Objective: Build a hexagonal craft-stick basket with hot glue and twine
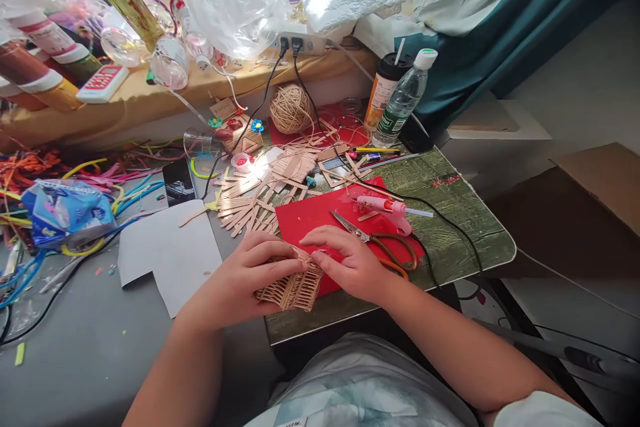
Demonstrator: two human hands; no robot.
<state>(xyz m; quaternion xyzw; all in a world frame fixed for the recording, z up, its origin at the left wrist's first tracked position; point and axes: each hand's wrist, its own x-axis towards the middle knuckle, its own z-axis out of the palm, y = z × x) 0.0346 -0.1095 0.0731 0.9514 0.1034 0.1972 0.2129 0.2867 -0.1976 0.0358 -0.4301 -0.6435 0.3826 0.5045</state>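
Note:
Between my hands is a small woven twine piece (293, 287) with a ribbed, slatted side. My left hand (260, 267) wraps round its left and top. The fingers of my right hand (345, 257) are pinched at its upper right edge; what lies under those fingertips is hidden. Just beyond lies a red sheet (310, 213), with scissors (375, 240) with brown handles and a pink hot glue gun (385, 205) on it. Flat wooden sticks (245, 203) are heaped behind my left hand.
A ball of twine (291, 109), a water bottle (403, 100) and a lidded cup (385, 90) stand at the back. Black cables run to a power strip (310, 44). At left lie grey card (170, 247), a phone (179, 182) and a blue packet (67, 210).

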